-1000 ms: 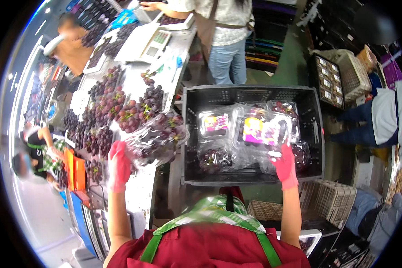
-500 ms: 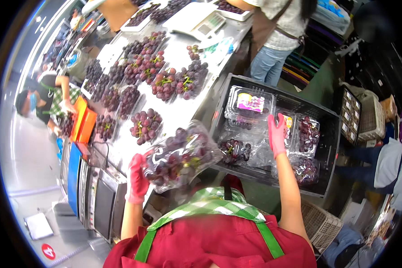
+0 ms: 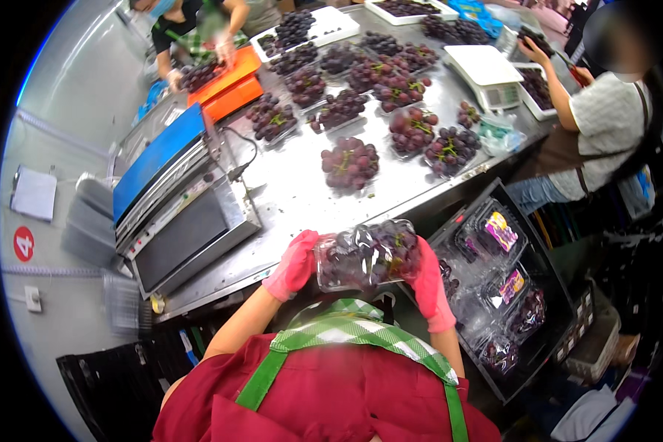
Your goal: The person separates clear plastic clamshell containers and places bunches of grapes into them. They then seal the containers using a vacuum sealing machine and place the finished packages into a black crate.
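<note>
A clear plastic clamshell of dark grapes (image 3: 367,254) is held level in front of my body, over the table's near edge. My left hand (image 3: 293,264), in a pink glove, grips its left end. At the other end my right hand (image 3: 429,283), gloved alike, closes on the side; some of its fingers are hidden behind the pack. Beyond the pack, an open tray of reddish grapes (image 3: 350,163) sits on the metal table (image 3: 287,221). To the right stands a black crate (image 3: 486,383) holding several packed clamshells, two with colourful labels (image 3: 501,232).
A wrapping machine (image 3: 184,214) with a blue top is on the left. Several grape trays and a white scale (image 3: 486,74) occupy the far table. One co-worker (image 3: 177,29) handles grapes by an orange stand (image 3: 228,81); another person (image 3: 604,125) stands at the right.
My view has turned toward the wrapping machine. My right hand has left the crate and now holds the clamshell together with my left. The pack is in front of my chest.
</note>
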Demonstrator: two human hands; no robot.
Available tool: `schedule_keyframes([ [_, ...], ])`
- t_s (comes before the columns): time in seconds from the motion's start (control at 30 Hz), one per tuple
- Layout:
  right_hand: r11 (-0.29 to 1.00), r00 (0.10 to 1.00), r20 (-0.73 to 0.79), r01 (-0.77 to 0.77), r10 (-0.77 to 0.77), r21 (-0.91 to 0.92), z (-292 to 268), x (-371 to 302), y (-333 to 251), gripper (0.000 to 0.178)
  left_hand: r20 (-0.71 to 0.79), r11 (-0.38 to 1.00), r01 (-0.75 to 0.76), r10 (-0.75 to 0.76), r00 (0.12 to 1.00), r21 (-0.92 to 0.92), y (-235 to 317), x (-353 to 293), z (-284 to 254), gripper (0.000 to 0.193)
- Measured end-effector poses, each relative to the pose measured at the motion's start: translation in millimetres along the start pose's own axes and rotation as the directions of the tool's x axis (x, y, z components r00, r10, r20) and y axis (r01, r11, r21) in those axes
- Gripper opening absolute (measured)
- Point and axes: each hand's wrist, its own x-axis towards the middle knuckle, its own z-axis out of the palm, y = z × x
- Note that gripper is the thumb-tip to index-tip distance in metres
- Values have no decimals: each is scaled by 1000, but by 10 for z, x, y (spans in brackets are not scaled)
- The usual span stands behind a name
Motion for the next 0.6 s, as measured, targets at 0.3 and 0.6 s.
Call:
schedule_keyframes([
  [0.3,888,969,229,23,93,-459,835,1202,704,47,-297,982,-183,189,936,46,308,-43,-1219,20],
  [0.6,585,986,66,-36,153,-810,1152,1237,780,62,-514,960,-93,221,829,263,37,245,-1663,23],
])
